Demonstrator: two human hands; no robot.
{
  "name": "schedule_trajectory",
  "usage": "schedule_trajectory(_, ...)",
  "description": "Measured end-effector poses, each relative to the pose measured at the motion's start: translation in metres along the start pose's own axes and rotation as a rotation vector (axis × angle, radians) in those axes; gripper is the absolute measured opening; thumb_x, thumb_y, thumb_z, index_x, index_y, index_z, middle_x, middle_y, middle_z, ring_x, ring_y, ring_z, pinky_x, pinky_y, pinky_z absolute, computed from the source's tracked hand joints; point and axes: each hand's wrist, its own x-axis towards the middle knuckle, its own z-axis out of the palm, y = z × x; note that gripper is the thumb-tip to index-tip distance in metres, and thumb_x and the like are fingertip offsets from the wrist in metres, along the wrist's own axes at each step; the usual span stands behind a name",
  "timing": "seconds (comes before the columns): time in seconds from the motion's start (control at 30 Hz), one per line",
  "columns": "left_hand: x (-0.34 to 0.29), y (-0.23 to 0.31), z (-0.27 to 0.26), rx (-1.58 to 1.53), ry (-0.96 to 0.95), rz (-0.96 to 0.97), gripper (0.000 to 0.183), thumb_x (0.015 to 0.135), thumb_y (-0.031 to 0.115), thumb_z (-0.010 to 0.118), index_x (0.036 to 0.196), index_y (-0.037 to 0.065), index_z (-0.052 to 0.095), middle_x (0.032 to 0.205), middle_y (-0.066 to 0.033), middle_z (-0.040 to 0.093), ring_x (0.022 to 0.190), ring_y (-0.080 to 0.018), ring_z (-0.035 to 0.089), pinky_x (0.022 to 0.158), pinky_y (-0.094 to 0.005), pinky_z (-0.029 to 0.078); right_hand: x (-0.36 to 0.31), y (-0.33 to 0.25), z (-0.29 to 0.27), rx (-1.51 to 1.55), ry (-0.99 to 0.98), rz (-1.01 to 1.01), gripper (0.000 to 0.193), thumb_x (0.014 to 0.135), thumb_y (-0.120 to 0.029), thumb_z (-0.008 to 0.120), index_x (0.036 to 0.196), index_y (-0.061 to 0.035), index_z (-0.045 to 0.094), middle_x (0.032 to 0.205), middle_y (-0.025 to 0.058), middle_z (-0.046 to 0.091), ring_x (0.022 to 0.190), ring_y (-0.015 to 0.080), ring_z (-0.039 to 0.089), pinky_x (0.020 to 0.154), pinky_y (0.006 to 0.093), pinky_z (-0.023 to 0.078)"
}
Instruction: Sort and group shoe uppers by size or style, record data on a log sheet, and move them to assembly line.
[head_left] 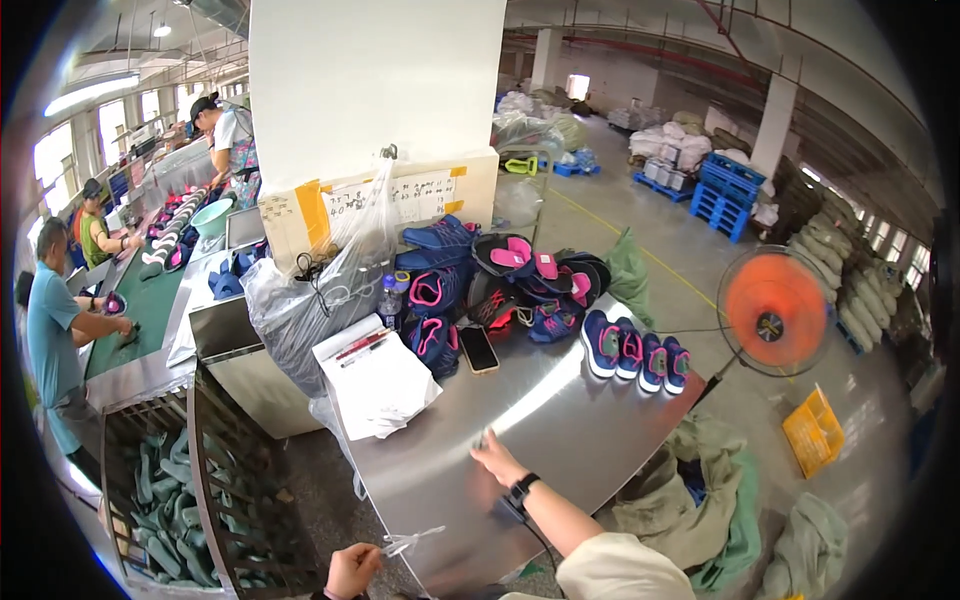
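Down at the lower edge of the view, we see our left hand with its grip pinched on a thin clear plastic strip, which runs rightward and slightly up from the fingers toward the near edge of the steel worktop; its long axis lies roughly across us, and the left hand is plainly the nearer one. Our right hand, a dark watch on its wrist, rests on the worktop with fingers spread, a small object at its fingertips that we cannot tell apart, so whether that grip is closed stays unclear. Farther out lie a white paper with red pens, a phone, a row of blue and pink shoes and a heap of more behind. Left of us, a wire bin holds greenish insoles, and a clear plastic bag bulges with dark pieces.
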Motion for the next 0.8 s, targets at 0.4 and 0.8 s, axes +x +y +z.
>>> schedule_trajectory(0.4, 0.052, 0.001, 0.138, 0.257, -0.252, 0.229, 0.015, 0.081, 0.013, 0.055, 0.083, -0.001, 0.062, 0.060, -0.0101, 0.060, 0.054, -0.0153, 0.059, 0.051, -0.0254, 0.046, -0.176, -0.038, -0.063, -0.122, -0.775, 0.234, 0.056, 0.088, -0.023, 0.050, 0.135, -0.0070, 0.024, 0.103, 0.0071, 0.054, 0.088, 0.0121, 0.056, 0.069, 0.0238, 0.046)
schedule_trajectory(0.8, 0.064, 0.023, 0.275, 0.279, -0.647, 0.576, 0.026, 0.073, 0.012, 0.060, 0.098, 0.006, 0.059, 0.096, -0.0135, 0.057, 0.094, -0.0314, 0.052, 0.081, -0.0376, 0.043, -0.380, 0.076, -0.456, -0.757, 0.861, 0.319, 0.023, 0.074, -0.004, 0.050, 0.092, -0.0053, 0.062, 0.069, 0.0112, 0.061, 0.058, 0.0229, 0.060, 0.052, 0.0338, 0.047)
